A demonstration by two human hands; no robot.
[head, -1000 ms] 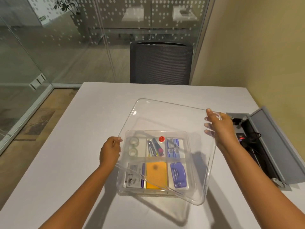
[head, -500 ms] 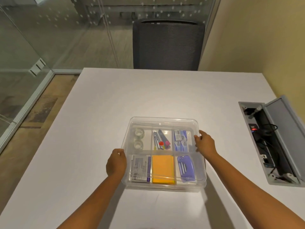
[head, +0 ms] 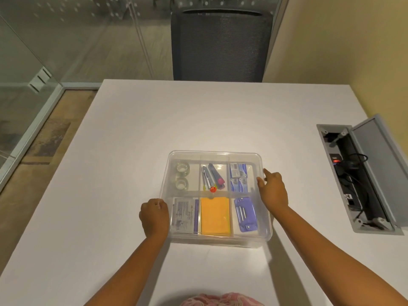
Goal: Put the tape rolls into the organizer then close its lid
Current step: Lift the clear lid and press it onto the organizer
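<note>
The clear plastic organizer (head: pixel 220 239) sits on the white table (head: pixel 132 151) in front of me. Its clear lid (head: pixel 254 159) lies flat on top. Two clear tape rolls (head: pixel 182 175) lie one behind the other in the far left compartment, seen through the lid. My left hand (head: pixel 154 215) is curled against the lid's left edge near the front corner. My right hand (head: pixel 273 191) grips the lid's right edge, fingertips on the rim. Other compartments hold pens, staple boxes, a printed packet, an orange pad and a purple hole punch.
An open cable box (head: pixel 344 180) is set into the table at the right, its grey flap (head: pixel 379 171) standing up. A dark mesh chair (head: pixel 220 45) stands behind the far edge. Glass walls run along the left.
The lid was tilted up above the organizer a second ago; both hands have lowered it flat onto the box. My right hand came down and in to the right rim.
</note>
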